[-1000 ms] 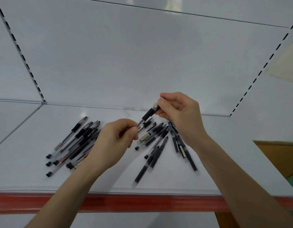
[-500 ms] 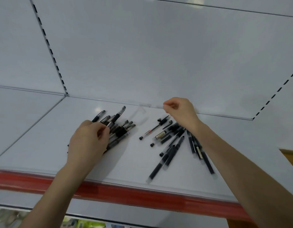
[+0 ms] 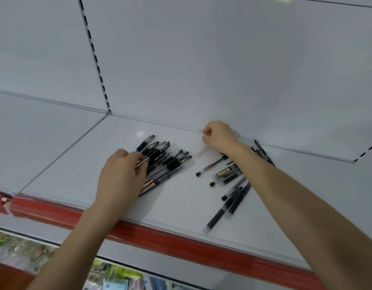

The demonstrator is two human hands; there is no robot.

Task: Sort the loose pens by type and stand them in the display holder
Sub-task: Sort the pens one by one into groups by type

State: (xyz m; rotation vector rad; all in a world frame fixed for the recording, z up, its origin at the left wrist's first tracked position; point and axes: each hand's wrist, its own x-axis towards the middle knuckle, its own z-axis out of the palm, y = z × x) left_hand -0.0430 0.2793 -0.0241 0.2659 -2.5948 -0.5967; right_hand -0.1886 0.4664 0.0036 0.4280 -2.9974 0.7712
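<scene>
Two groups of black-and-clear pens lie on the white shelf (image 3: 76,168). The left pile (image 3: 168,162) is bunched together and my left hand (image 3: 122,174) rests on its near end, fingers curled round one pen with a silvery tip. The right group (image 3: 233,191) is scattered and partly hidden under my right forearm. My right hand (image 3: 219,136) is at the back of the shelf, fingers curled, pinching a clear plastic holder (image 3: 199,148) that is hard to make out against the white.
A red price strip (image 3: 160,237) runs along the shelf's front edge. The white back panel carries a slotted upright (image 3: 95,57) on the left. Packaged goods (image 3: 118,277) show on the shelf below.
The pen both hands held a second ago went down with my left hand onto the left pile. My right hand moved to the back of the shelf and took hold of the clear holder.
</scene>
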